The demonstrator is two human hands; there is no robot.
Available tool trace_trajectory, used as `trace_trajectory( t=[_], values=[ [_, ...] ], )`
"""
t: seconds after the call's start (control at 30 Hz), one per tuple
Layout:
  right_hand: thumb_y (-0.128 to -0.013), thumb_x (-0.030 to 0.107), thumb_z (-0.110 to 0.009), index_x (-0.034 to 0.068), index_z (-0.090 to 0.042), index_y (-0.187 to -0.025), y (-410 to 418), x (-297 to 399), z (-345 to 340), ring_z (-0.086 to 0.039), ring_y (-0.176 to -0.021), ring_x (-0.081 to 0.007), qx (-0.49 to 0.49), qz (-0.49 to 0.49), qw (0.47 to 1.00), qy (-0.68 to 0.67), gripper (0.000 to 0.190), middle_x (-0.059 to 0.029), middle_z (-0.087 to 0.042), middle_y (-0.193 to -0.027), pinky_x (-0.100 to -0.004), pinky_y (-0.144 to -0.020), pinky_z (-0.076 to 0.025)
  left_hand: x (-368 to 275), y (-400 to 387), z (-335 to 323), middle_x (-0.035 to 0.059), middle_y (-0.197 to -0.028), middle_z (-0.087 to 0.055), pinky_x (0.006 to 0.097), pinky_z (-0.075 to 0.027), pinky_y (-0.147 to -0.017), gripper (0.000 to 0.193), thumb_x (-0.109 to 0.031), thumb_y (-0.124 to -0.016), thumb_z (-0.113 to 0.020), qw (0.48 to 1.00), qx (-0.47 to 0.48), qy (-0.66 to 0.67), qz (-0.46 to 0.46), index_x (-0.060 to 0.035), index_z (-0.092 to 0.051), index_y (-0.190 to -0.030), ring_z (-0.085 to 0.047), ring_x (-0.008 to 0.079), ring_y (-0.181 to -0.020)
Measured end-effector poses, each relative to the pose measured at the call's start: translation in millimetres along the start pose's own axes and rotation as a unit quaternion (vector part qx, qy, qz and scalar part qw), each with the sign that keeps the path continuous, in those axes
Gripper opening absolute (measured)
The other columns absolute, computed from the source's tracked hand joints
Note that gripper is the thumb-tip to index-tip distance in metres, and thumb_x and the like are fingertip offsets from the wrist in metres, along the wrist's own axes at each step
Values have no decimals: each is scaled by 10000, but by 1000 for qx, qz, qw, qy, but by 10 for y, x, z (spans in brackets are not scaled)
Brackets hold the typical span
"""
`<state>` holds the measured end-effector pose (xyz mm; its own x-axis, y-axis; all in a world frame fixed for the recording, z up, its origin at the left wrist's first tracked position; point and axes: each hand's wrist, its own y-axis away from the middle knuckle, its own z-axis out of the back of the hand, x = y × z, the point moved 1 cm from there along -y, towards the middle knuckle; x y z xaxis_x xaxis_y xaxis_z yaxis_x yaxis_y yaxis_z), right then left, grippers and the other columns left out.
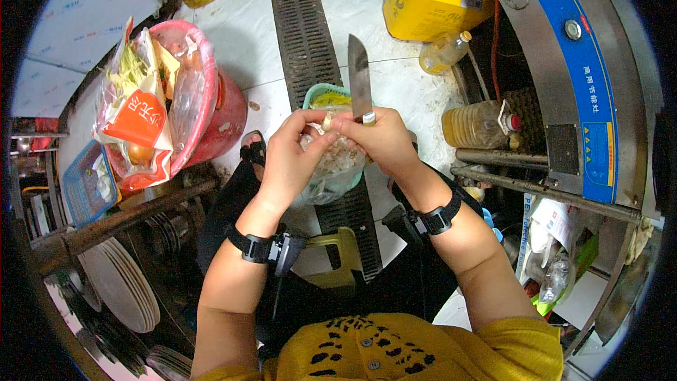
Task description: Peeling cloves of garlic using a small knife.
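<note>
My left hand (291, 156) pinches a small pale clove, apparently garlic (327, 121), between fingertips and thumb. In my right hand (390, 140) is a kitchen knife (359, 76), its broad blade pointing away from me and its handle in the curled fingers. My right thumb also meets the clove. Below both hands stands a light green plastic basket (316, 90). A clear plastic bag (328, 190) with pale, papery bits lies in or over it. Something yellow-green (330, 100) shows at the basket's far side. My hands partly hide the basket and what it holds.
A pink bin (227, 116) holding packaging and vegetable scraps stands left, near a blue basket (90, 185). Stacked plates (121, 286) sit on the lower-left shelf. Right are a yellow jug (423, 2), oil bottles (473, 124) and a steel stove (597, 90). A drain grate (304, 26) crosses the floor.
</note>
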<state>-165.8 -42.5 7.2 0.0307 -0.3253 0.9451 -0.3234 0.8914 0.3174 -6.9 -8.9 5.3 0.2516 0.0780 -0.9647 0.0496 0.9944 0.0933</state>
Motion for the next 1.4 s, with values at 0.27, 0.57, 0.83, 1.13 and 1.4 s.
trace_trajectory(
  t=[0.27, 0.57, 0.83, 1.13, 1.4],
  values=[
    [-808, 215, -640, 16, -667, -811, 61, 135, -1, -581, -581, -70, -5, -21, 998, 66, 201, -23, -636, -660, -226, -535, -450, -56, 7, -18, 66, -861, -596, 249, -442, -662, 226, -10, -744, -658, 988, -53, -110, -100, -6, -585, -958, -544, 137, -728],
    [-761, 218, -641, 5, -643, -778, -6, -20, 8, -587, -569, -121, -62, 79, 981, 163, 213, -74, -634, -646, -285, -545, -465, -80, 24, -64, 70, -874, -589, 270, -456, -644, 219, -24, -749, -655, 992, -44, -96, -73, -19, -588, -957, -559, 166, -717],
    [-818, 151, -577, 11, -570, -773, -6, 31, 47, -459, -482, -78, -13, -61, 997, -38, 147, -3, -529, -570, -211, -460, -355, 50, -24, -29, 27, -902, -579, 274, -493, -686, 254, -111, -887, -543, 916, 57, 368, 151, -10, -535, -1120, -555, 116, -796],
    [-840, 187, -609, 6, -607, -875, 23, 151, 29, -446, -478, -71, -25, -49, 998, -34, 185, 1, -517, -571, -197, -449, -329, 37, -37, 36, 22, -900, -578, 253, -482, -717, 280, -119, -892, -544, 933, 61, 318, 157, -15, -524, -1151, -547, 96, -809],
    [-815, 150, -660, -3, -641, -983, -8, 6, 45, -564, -772, -54, -13, 19, 998, 53, 228, -15, -639, -871, -204, -694, -462, -27, 8, -20, 4, -854, -566, 212, -428, -736, 156, -68, -845, -595, 996, 5, 81, 40, -8, -540, -978, -509, 78, -783]
  ],
)
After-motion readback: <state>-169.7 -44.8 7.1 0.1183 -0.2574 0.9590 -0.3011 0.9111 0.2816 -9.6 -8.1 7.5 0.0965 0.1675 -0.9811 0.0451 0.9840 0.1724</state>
